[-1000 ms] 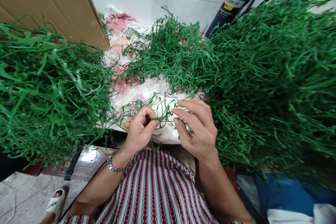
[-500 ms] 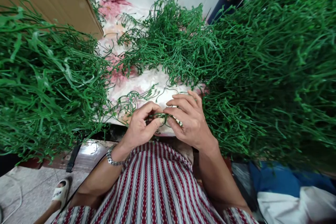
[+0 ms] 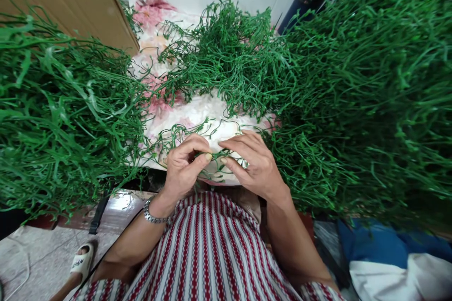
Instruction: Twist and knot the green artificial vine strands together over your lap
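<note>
Viewing from head camera: thin green stems [image 3: 221, 153] span the gap between the hands, near the close edge of the flowered cover [image 3: 205, 105]. Left hand [image 3: 184, 167]: thumb and forefinger pinched onto them. Right hand [image 3: 257, 163]: half open, tips parted around them; contact unclear. Handling, judged: light, flexible, tangle-prone; best pinched gently along the stem.

Upper right of the frame, I read "VACUUM CUP" on a dark blue cylinder [image 3: 306, 1]; its smaller print is too blurred. Lower left, I can't make out the lettering on a slide sandal [image 3: 84, 263].
</note>
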`<action>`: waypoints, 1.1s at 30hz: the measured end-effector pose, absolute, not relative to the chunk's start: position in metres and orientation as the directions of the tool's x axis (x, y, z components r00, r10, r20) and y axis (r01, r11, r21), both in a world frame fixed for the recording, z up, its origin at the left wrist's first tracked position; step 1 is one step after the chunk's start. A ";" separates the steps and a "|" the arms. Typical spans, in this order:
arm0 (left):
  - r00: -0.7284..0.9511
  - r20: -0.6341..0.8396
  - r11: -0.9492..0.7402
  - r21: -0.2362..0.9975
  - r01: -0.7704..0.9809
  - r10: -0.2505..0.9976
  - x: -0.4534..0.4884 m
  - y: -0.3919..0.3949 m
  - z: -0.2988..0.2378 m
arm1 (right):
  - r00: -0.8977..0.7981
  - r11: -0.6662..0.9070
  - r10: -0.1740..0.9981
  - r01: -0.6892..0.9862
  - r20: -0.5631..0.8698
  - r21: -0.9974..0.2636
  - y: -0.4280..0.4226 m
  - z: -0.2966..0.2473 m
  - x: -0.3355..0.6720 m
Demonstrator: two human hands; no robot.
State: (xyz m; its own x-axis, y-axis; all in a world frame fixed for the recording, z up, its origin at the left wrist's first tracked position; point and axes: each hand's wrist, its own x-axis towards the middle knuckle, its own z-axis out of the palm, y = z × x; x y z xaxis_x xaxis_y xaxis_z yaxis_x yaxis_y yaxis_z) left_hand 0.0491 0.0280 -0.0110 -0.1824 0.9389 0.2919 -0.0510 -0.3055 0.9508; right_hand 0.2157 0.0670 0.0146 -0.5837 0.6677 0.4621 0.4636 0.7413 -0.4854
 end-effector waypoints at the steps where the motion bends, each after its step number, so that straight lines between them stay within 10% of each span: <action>1: -0.171 0.276 -0.289 0.956 -0.056 0.946 0.049 0.028 -0.010 | -0.559 0.741 0.668 0.440 0.491 -0.507 0.067 0.014 0.216; 8: -0.008 0.103 -0.102 0.992 0.081 0.995 0.048 0.025 -0.001 | -0.496 0.746 0.665 0.394 0.559 -0.538 0.068 0.013 0.214; 20: -0.117 0.317 -0.242 0.874 0.421 0.941 0.058 0.024 0.001 | -0.505 0.768 0.641 0.441 0.578 -0.465 0.064 0.016 0.219; 33: 0.011 0.513 -0.481 0.796 0.367 0.858 0.054 0.024 -0.004 | -0.576 0.761 0.649 0.499 0.497 -0.414 0.064 0.013 0.218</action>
State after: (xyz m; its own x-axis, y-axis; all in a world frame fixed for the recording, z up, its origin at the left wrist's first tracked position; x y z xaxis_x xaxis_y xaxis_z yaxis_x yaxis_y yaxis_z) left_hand 0.0542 0.0235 -0.0042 0.0110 0.8582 0.5132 0.3667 -0.4809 0.7964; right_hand 0.2185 0.0643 0.0133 -0.5760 0.6486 0.4975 0.4992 0.7611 -0.4143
